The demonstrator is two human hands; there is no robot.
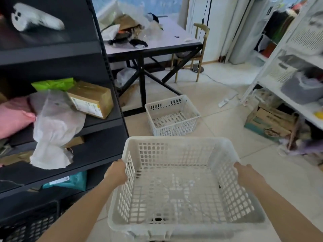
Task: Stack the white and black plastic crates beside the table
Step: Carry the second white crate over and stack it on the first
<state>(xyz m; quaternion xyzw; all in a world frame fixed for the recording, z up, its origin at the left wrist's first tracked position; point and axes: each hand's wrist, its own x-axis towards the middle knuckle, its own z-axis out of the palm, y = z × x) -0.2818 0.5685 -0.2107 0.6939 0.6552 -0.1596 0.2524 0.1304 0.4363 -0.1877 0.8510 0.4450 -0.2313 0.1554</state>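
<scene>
Both hands hold one white crate (pixel 176 186) up off the floor, open side up, nothing visible inside. Left hand (pixel 117 173) is clamped on the crate's left rim near the far corner; right hand (pixel 248 175) is clamped on the right rim, roughly opposite. The crate sits squarely between the two grips, its far wall pointing away from the person.

A second white crate (pixel 172 116) stands on the tiled floor beyond the held crate, just beside the foot of the black-framed table (pixel 155 48), well apart from the held one. A black crate (pixel 29 224) shows partly, left of the held crate, low by the dark shelving unit (pixel 97 123).

On that shelving a brown cardboard box (pixel 90 99) carries a white label; print too small to read. No other writing legible.
</scene>
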